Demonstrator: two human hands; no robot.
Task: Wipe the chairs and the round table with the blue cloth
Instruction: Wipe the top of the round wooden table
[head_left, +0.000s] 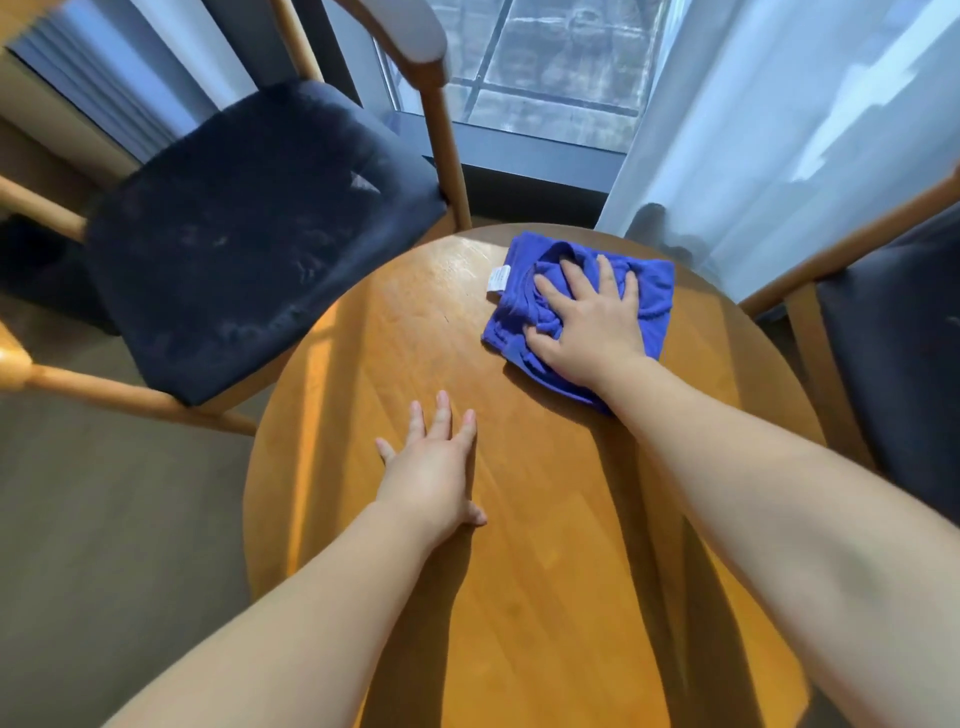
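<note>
Blue cloth (579, 306), bunched, under right hand (589, 325).

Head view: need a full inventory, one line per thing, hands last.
round table: 1, orange-brown wood, centre, partly sunlit
blue cloth: 1, blue, bunched on the far side of the table top
label: 1, white, on the cloth's left edge
chair on the left: 1, light wood frame with dark navy seat, left of the table
chair on the right: 1, same wood and dark seat, right edge, partly out of frame
curtain: 1, sheer white, upper right, behind the table
window: 1, dark frame, top centre
floor: grey-brown, lower left
left hand: 1, flat on the bare table top, fingers straight
right hand: 1, pressing on the cloth, fingers spread
</note>
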